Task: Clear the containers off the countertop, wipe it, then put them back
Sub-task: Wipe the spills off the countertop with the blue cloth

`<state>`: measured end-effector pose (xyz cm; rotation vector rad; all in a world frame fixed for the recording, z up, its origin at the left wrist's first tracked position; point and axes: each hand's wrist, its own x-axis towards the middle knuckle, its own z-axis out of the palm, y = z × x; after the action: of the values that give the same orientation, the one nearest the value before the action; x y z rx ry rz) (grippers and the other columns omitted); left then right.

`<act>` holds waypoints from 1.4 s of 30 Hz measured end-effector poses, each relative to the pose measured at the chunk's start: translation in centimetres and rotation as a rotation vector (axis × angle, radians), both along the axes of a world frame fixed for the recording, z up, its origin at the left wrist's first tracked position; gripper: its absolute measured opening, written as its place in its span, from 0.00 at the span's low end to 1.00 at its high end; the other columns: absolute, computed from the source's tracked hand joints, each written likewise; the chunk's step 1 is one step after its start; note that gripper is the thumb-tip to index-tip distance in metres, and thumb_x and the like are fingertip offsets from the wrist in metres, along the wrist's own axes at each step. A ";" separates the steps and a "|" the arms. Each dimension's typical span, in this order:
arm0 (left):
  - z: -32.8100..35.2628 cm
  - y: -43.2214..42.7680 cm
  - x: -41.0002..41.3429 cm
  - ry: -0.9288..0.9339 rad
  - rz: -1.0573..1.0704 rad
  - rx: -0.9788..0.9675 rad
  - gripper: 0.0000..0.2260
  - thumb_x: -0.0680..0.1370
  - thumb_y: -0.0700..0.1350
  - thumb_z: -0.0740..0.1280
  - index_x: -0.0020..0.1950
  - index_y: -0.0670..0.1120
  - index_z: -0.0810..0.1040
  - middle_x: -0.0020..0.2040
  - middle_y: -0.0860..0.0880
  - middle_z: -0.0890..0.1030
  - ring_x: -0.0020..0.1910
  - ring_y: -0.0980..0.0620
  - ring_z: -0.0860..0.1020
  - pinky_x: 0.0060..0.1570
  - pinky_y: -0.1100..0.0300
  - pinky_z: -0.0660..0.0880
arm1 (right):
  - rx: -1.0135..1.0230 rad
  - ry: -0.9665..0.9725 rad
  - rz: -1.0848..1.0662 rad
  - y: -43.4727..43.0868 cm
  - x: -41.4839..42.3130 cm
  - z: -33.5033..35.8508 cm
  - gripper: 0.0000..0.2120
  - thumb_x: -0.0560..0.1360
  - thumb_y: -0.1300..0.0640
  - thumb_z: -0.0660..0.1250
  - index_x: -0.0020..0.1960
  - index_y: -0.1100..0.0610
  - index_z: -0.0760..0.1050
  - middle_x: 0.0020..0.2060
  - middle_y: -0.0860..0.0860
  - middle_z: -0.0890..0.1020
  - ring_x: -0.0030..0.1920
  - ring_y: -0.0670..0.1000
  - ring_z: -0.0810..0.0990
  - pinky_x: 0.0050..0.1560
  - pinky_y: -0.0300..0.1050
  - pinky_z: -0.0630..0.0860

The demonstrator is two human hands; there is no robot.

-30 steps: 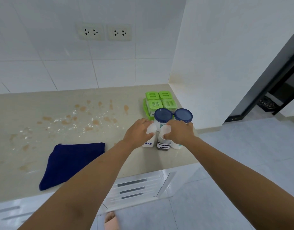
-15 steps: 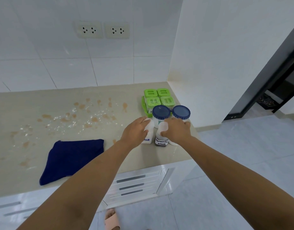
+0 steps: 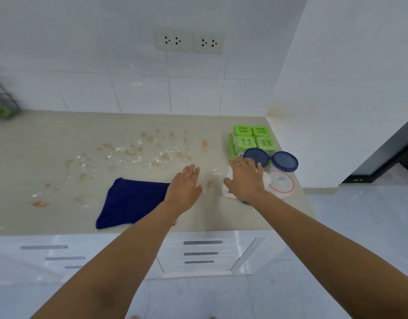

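Observation:
The containers stand grouped at the right end of the beige countertop: four green-lidded tubs in a green tray, two blue-lidded jars, a white tub with a red-ringed lid and a small white salt shaker. My right hand lies over the small white containers with fingers stretched toward the nearer blue lid, hiding another small jar beneath it. My left hand hovers flat and empty over the counter, just right of a dark blue cloth.
Orange stains and white grains spread across the middle of the counter. A wire rack sits at the far left against the tiled wall with two sockets. White drawers are below; a side wall bounds the right end.
My left hand released the salt shaker and moved left toward the cloth. My right hand loosened its grip and now lies flat over the small containers. The view widened leftward.

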<state>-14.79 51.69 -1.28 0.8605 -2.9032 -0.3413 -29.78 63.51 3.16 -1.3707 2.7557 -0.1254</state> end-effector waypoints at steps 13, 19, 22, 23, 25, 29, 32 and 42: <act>-4.2 -8.4 16.5 -0.196 0.385 0.014 0.26 0.83 0.54 0.44 0.79 0.44 0.46 0.80 0.46 0.49 0.79 0.48 0.49 0.77 0.51 0.49 | 0.134 -0.144 0.427 -11.5 12.0 -3.8 0.35 0.77 0.36 0.55 0.78 0.51 0.50 0.79 0.50 0.46 0.78 0.56 0.43 0.76 0.58 0.43; -6.6 -11.7 23.3 -0.223 0.521 0.028 0.26 0.83 0.53 0.45 0.79 0.43 0.48 0.80 0.45 0.49 0.79 0.46 0.49 0.77 0.49 0.51 | 0.256 -0.152 0.611 -16.4 16.3 -6.8 0.39 0.74 0.30 0.51 0.79 0.48 0.48 0.79 0.49 0.44 0.78 0.56 0.43 0.76 0.58 0.43; -7.7 -13.7 26.8 -0.219 0.589 0.039 0.27 0.83 0.54 0.43 0.79 0.42 0.47 0.80 0.44 0.48 0.79 0.46 0.48 0.77 0.49 0.48 | 0.356 -0.159 0.661 -18.0 17.3 -9.0 0.45 0.70 0.25 0.52 0.79 0.47 0.43 0.78 0.48 0.42 0.78 0.55 0.41 0.76 0.58 0.42; -8.0 -14.4 27.8 -0.215 0.611 0.038 0.27 0.83 0.54 0.43 0.79 0.42 0.46 0.80 0.44 0.47 0.79 0.45 0.47 0.77 0.48 0.46 | 0.371 -0.173 0.656 -18.4 17.4 -9.6 0.47 0.69 0.24 0.52 0.79 0.47 0.41 0.78 0.47 0.41 0.78 0.55 0.40 0.76 0.57 0.40; -8.5 -16.0 29.8 -0.195 0.673 0.035 0.27 0.83 0.53 0.44 0.79 0.41 0.47 0.80 0.43 0.47 0.79 0.46 0.45 0.77 0.48 0.44 | 0.353 -0.176 0.642 -18.9 17.3 -10.8 0.49 0.67 0.22 0.50 0.78 0.46 0.38 0.78 0.46 0.39 0.78 0.55 0.40 0.75 0.57 0.39; -9.4 -19.6 33.3 -0.146 0.785 0.089 0.27 0.83 0.53 0.45 0.79 0.42 0.46 0.80 0.44 0.46 0.79 0.46 0.44 0.77 0.48 0.42 | 0.284 -0.090 0.633 -18.4 17.8 -12.3 0.46 0.68 0.22 0.39 0.78 0.46 0.36 0.78 0.46 0.40 0.78 0.55 0.42 0.74 0.57 0.38; -10.1 -21.1 34.5 -0.139 0.809 0.118 0.27 0.83 0.53 0.45 0.79 0.42 0.46 0.80 0.43 0.47 0.79 0.46 0.45 0.77 0.48 0.43 | 0.267 -0.015 0.634 -18.3 19.3 -12.8 0.43 0.71 0.25 0.34 0.78 0.49 0.38 0.78 0.47 0.42 0.77 0.57 0.48 0.74 0.60 0.42; -10.0 -23.0 35.8 -0.114 0.784 0.094 0.26 0.84 0.51 0.43 0.79 0.41 0.46 0.80 0.44 0.47 0.79 0.47 0.46 0.77 0.50 0.44 | 0.150 0.016 0.782 -26.9 29.0 -12.6 0.37 0.77 0.32 0.40 0.78 0.53 0.51 0.78 0.51 0.54 0.69 0.56 0.64 0.66 0.56 0.62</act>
<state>21.01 28.72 -11.27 1.9587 -2.3774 -0.3501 -0.81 36.63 -9.48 -2.2536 1.9811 0.1290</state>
